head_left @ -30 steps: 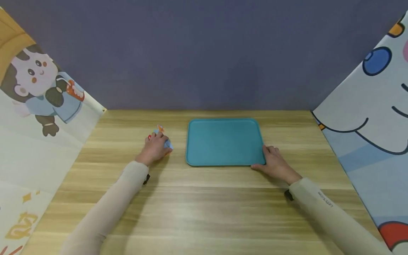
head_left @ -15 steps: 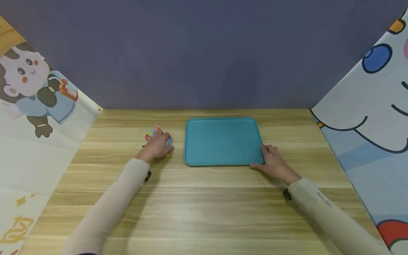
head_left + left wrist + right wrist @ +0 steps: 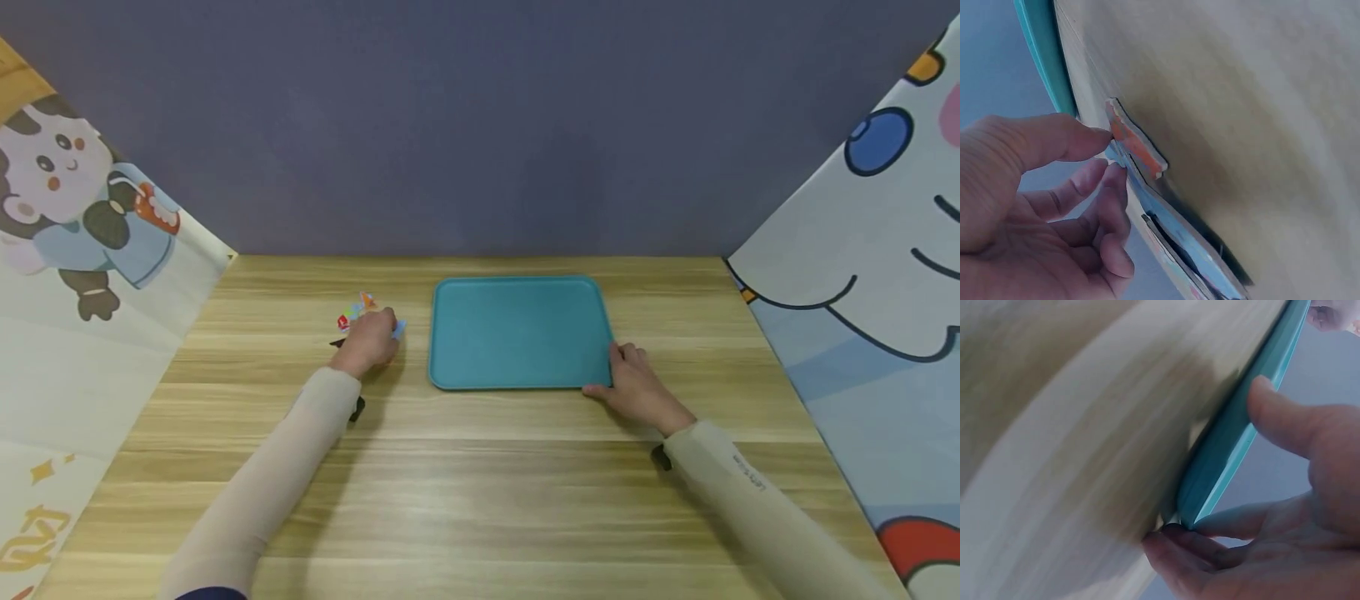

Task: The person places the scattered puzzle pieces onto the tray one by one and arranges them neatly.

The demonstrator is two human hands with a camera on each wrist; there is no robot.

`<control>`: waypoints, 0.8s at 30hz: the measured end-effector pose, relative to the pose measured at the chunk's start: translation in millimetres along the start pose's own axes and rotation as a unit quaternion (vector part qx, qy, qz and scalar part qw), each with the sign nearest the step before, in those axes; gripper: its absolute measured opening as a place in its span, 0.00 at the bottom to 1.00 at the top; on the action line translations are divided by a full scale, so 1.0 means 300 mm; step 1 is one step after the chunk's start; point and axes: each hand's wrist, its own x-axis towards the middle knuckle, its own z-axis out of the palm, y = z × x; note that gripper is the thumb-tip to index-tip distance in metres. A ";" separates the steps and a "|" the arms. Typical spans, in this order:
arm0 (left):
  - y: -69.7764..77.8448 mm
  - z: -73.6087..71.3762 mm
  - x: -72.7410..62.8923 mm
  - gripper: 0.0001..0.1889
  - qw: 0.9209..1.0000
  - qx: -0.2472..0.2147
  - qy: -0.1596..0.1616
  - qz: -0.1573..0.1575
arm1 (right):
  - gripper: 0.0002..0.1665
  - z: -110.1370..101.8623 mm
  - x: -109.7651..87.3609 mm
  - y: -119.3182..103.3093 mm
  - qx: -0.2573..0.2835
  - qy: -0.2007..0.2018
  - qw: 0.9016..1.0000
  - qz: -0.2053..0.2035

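In the head view, my left hand (image 3: 369,342) is over a small group of flat, brightly printed pieces left of the tray. Seen from the left wrist, its thumb and fingertips pinch the edge of a light-blue printed piece (image 3: 1175,219). An orange-patterned piece (image 3: 1135,142) lies against it, right by the thumb tip. A red-marked piece (image 3: 343,322) and an orange one (image 3: 367,300) show beyond the hand; others are hidden under it. My right hand (image 3: 637,390) grips the near right corner of a teal rectangular tray (image 3: 521,333), thumb along the front side, fingers at the right side.
The wood-grain table (image 3: 480,492) runs back to a dark blue-grey panel (image 3: 480,133). Cartoon-printed panels stand at the left (image 3: 112,275) and right (image 3: 892,275). A dark pointed piece (image 3: 337,342) lies just left of my left hand.
My left hand's fingers have drawn in from a spread reach over the pieces to a pinch, uncovering more of them. My right hand stays on the tray corner; the head view has shifted slightly.
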 end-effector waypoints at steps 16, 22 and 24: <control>0.094 -0.042 0.059 0.14 0.995 -0.052 0.081 0.029 | 0.50 -0.009 -0.015 -0.025 -0.004 0.014 1.000 -0.010; 0.132 -0.037 0.097 0.12 0.994 -0.044 0.091 0.034 | 0.50 -0.010 -0.015 -0.019 0.003 0.002 1.000 -0.008; 0.143 -0.032 0.112 0.11 0.994 -0.044 0.091 0.034 | 0.50 -0.010 -0.015 -0.017 0.005 -0.003 1.000 -0.007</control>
